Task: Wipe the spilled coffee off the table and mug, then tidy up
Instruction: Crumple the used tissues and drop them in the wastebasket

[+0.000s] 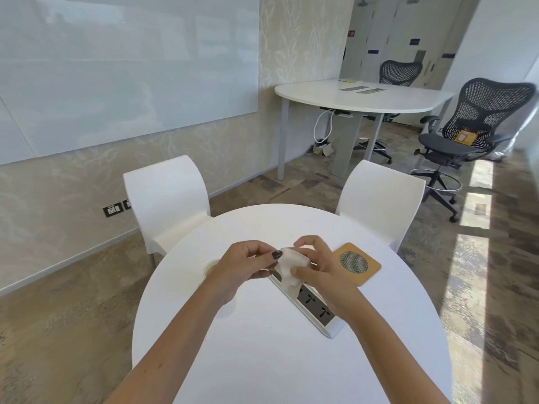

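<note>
Both my hands hold a crumpled white tissue (290,268) above the middle of the round white table (262,360). My left hand (248,262) pinches its left edge and my right hand (315,265) grips its right side. A white mug (210,268) stands on the table just left of my left wrist, mostly hidden behind it; only part of its rim and a pale brown inside show. A square cork coaster (357,263) with a dark round mesh pattern lies to the right of my right hand.
A power socket strip (316,312) is set into the table under my hands. Two white chairs (167,199) (379,199) stand at the far side. Beyond are a second white table (364,96) and black mesh office chairs (472,132).
</note>
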Tool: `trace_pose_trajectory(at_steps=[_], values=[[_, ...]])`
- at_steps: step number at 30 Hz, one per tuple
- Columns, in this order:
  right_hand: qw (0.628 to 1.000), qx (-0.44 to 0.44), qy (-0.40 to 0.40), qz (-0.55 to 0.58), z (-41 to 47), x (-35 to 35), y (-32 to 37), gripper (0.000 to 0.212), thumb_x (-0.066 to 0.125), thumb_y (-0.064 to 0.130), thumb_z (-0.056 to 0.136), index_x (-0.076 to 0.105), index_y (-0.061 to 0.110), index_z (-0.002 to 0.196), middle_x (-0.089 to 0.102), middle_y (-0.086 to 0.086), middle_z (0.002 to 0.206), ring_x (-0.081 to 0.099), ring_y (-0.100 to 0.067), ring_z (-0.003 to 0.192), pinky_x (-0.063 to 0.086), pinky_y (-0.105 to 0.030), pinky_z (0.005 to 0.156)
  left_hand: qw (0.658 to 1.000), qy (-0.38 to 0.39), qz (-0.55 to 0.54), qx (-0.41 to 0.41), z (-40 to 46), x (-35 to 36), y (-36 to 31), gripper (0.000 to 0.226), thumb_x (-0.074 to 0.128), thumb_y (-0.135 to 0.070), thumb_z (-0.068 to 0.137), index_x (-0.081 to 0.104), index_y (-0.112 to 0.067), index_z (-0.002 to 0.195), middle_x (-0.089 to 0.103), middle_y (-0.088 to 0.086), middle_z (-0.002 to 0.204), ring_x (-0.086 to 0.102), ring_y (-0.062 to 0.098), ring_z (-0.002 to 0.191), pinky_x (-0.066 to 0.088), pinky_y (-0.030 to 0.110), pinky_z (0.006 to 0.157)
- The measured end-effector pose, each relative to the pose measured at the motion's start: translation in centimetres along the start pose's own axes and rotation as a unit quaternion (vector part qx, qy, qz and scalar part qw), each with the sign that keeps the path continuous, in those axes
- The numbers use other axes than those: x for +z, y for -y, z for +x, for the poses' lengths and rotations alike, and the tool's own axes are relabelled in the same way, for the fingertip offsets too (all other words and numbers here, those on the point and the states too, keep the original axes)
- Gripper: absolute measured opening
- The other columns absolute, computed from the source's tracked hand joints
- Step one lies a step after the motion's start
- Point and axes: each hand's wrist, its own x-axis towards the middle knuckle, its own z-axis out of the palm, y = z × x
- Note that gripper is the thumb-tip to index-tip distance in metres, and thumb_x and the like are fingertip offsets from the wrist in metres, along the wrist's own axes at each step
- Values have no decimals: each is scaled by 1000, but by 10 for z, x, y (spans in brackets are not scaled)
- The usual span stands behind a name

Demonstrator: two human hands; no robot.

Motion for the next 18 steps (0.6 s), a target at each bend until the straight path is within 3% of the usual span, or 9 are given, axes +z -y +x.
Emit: trace_pose_trajectory(at_steps=[2, 4, 6, 9, 11, 13, 16, 18], values=[[999, 13, -17, -37, -3, -11, 1, 36, 61, -6, 82, 54, 21, 105, 65, -11, 110, 63, -28, 89, 54, -46, 81, 999, 4, 38, 30, 0, 6, -5, 5, 73, -18, 82, 70, -15, 83, 72, 6, 84, 68, 18, 81, 55, 23, 68], [995, 9, -28, -94, -6, -22, 3, 31, 65, 1, 83, 56, 22, 105, 64, -15, 108, 63, -36, 89, 53, -50, 81, 993, 0, 97, 64, 2, 16, -13, 11, 73, -19, 81, 67, -24, 89, 74, 1, 83, 70, 19, 80, 57, 29, 72], [990, -14, -53, -131, -12, -31, 9, 28, 66, 5, 83, 60, 27, 100, 64, -12, 106, 65, -35, 85, 54, -43, 74, 978, -18, 183, 102, 4, 32, -20, 20, 71, -18, 82, 70, -33, 96, 76, -3, 84, 71, 18, 80, 58, 32, 77], [980, -57, -114, -156, -23, -50, 18, 32, 60, 1, 84, 65, 30, 97, 55, -6, 109, 65, -31, 90, 59, -35, 69, 929, -73, 306, 194, 4, 71, -26, 21, 65, -12, 85, 75, -26, 97, 76, -7, 89, 69, 7, 78, 51, 17, 74], [981, -54, -139, -125, -32, -63, 22, 31, 55, 0, 85, 66, 25, 100, 55, -12, 109, 69, -27, 79, 59, -33, 59, 884, -101, 381, 253, 1, 101, -26, 23, 59, -9, 88, 74, -19, 102, 75, -3, 92, 64, 9, 78, 42, 8, 69], [983, -39, -167, -69, -46, -80, 28, 30, 54, 0, 85, 67, 21, 101, 61, -17, 108, 70, -21, 70, 57, -27, 56, 848, -96, 428, 298, 0, 132, -24, 28, 53, -7, 91, 68, -16, 113, 71, 3, 95, 62, 16, 83, 40, 14, 69], [981, -19, -189, 43, -71, -113, 40, 33, 57, -6, 82, 73, 21, 90, 70, -16, 98, 70, -21, 75, 58, -24, 62, 839, -59, 432, 325, -3, 175, -19, 38, 50, -5, 93, 58, -24, 125, 65, 7, 98, 60, 23, 87, 48, 27, 72], [985, -11, -158, 71, -90, -140, 46, 35, 58, -8, 81, 76, 22, 80, 73, -8, 89, 70, -22, 82, 60, -31, 77, 844, -42, 419, 332, -7, 207, -12, 42, 52, -3, 91, 55, -23, 128, 65, 8, 102, 61, 24, 90, 52, 34, 75]])
